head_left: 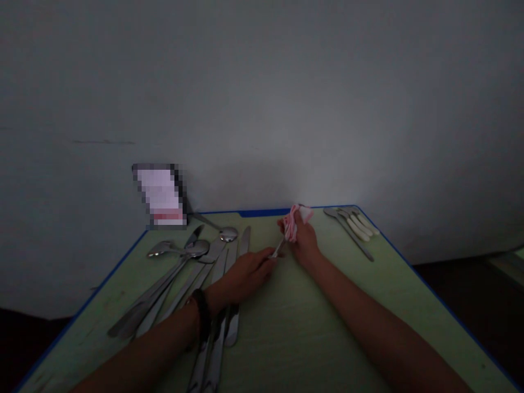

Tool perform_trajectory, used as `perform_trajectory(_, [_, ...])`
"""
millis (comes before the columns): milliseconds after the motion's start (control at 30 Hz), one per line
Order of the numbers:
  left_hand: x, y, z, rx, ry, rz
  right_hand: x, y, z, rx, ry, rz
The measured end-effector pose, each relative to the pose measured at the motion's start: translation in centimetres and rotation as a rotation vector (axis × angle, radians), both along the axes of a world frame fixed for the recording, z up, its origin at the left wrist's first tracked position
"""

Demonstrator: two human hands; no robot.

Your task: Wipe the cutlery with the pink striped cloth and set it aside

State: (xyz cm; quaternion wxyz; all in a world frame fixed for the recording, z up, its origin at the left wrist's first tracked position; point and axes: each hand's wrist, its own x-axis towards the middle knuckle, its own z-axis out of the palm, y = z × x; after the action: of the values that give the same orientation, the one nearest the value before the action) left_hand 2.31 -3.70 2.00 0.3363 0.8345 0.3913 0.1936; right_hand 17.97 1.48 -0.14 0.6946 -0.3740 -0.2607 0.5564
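Observation:
My left hand [249, 271], with a dark bracelet on its wrist, is closed round one end of a slim metal piece of cutlery [280, 247]. Its far end disappears into a pink-and-white cloth [291, 225], so I cannot tell whether it is a spoon, fork or knife. The cloth is bunched in my right hand [305, 238], whose fingers are closed on it around the metal. Both hands are just above the middle of the pale green table [295, 327]. Left of and beneath my left forearm lie several spoons [198, 249] and table knives [244, 240].
At the table's right rear lie a long-handled metal utensil [352, 234] and several pieces of cutlery with cream handles [360, 228]. A blurred-out phone-like screen [161, 194] leans on the wall at the back left. The grey wall [262, 109] rises behind the table's blue edge.

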Motion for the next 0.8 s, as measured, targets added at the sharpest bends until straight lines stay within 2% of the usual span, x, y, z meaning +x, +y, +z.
perform_trajectory(133, [-0.1, 0.1, -0.4, 0.051, 0.014, 0.015, 0.5, 0.3, 0.4, 0.011, 0.082, -0.026])
perform_trajectory(367, [0.0, 0.5, -0.5, 0.05, -0.048, 0.071, -0.1, -0.3, -0.1, 0.057, -0.195, 0.117])
perform_trajectory(500, [0.2, 0.6, -0.5, 0.067, -0.057, 0.071, -0.1, -0.4, -0.3, 0.071, -0.237, 0.108])
perform_trajectory(600, [0.3, 0.7, -0.5, 0.069, -0.112, 0.168, 0.1, -0.6, -0.2, 0.065, -0.298, 0.115])
perform_trajectory(667, [0.3, 0.8, -0.3, 0.014, -0.232, 0.279, 0.2, -1.0, 0.1, 0.092, -0.415, 0.204])
perform_trajectory(800, [0.3, 1.0, 0.2, -0.193, -0.544, 0.441, 0.7, -2.0, 0.9, 0.198, -0.713, 0.537])
